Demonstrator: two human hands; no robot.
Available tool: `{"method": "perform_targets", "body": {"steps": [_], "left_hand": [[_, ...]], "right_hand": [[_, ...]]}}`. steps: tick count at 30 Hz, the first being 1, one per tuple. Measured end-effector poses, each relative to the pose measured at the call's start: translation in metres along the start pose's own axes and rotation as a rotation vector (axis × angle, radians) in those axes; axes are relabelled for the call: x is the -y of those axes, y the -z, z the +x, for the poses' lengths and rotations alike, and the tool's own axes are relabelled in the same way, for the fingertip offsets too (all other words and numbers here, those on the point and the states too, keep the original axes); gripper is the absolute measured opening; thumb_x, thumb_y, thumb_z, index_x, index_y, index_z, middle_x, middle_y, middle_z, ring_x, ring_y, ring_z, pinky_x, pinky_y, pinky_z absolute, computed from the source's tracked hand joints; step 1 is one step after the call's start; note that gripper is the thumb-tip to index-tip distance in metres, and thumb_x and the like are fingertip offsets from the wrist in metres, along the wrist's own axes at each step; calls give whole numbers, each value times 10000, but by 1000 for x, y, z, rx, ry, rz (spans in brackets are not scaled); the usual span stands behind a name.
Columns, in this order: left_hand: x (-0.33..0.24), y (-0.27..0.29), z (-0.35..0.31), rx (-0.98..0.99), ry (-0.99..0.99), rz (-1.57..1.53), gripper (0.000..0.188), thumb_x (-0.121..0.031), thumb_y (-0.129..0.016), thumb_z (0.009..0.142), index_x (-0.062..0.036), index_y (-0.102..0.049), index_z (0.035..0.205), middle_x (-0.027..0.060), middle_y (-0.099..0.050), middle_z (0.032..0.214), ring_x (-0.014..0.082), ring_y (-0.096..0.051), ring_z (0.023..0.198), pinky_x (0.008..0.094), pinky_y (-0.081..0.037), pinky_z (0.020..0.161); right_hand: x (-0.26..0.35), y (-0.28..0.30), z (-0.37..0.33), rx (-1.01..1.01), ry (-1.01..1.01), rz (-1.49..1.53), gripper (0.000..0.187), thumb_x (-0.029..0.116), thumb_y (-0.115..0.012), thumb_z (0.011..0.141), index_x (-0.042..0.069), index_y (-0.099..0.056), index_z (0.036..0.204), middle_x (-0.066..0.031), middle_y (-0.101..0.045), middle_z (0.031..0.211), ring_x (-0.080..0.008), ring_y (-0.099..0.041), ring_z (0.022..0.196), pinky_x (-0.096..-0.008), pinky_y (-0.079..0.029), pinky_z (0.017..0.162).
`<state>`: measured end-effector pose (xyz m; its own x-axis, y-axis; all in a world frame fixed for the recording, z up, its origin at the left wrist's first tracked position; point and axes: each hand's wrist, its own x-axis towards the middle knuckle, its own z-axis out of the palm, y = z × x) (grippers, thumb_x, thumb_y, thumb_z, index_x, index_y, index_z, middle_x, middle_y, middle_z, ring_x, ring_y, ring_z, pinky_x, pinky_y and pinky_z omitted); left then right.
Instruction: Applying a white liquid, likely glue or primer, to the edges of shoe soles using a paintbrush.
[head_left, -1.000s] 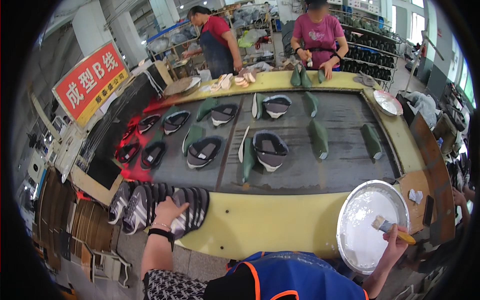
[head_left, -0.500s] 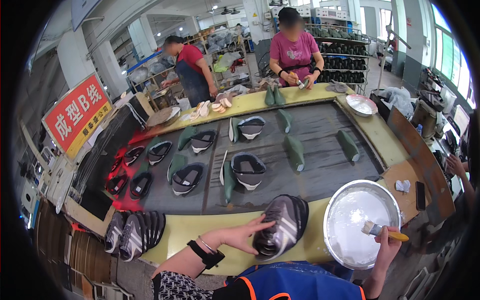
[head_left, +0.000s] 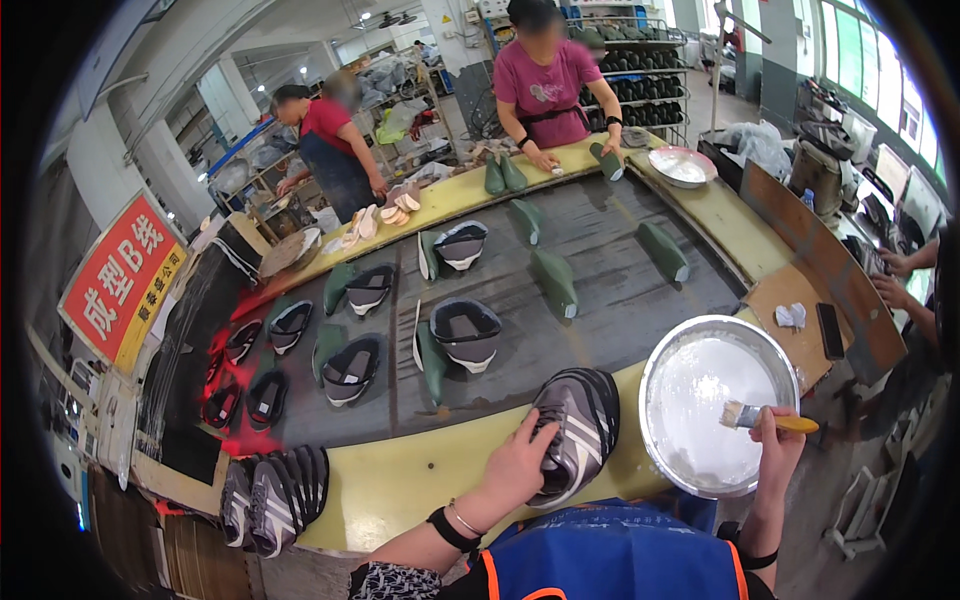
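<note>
A red-and-yellow sign [head_left: 124,280] bears white and black characters.

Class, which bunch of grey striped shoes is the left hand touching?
The bunch beside the large metal bowl: the left hand lies on it. The other grey shoes sit at the left end of the yellow ledge, untouched.

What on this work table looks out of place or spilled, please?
A crumpled white wad and a dark phone-like slab lie on the brown board right of the metal bowl; they look stray among shoe parts. No clear spill shows.
</note>
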<state>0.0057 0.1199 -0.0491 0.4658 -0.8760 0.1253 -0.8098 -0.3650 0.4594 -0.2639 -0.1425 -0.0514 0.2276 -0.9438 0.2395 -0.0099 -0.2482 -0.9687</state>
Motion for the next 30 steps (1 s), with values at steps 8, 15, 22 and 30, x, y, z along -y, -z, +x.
{"method": "perform_targets", "body": {"steps": [8,15,22,30], "left_hand": [[-8,57,47,-337,-122,-56,649,92,-558,613,-85,-525,1236,188,-563,1266,419,-573,1053,438,-506,862],[-40,8,81,201,-298,173,428,59,-528,632,-114,-671,997,32,-682,1053,298,-612,945,387,-515,795],[-22,36,57,232,-277,200,397,76,-499,625,-83,-668,947,78,-688,968,328,-621,897,398,-501,775],[-19,62,47,-314,79,-832,755,136,-352,645,-46,-462,1370,136,-521,1295,258,-532,1179,323,-433,993]], "right_hand": [[0,7,3,22,-45,6,59,61,-633,905,7,-616,889,-15,-603,694,-75,-593,642,-208,-462,579],[11,3,-3,-31,-58,23,109,84,-668,892,-10,-616,912,-26,-634,802,-72,-607,704,-199,-500,645],[2,14,0,-24,-126,-14,161,146,-686,882,-7,-635,889,-17,-632,760,-62,-594,676,-195,-474,618],[-23,-2,18,105,148,-626,124,123,-724,826,21,-687,884,-86,-675,818,-158,-642,672,-259,-510,639]]}}
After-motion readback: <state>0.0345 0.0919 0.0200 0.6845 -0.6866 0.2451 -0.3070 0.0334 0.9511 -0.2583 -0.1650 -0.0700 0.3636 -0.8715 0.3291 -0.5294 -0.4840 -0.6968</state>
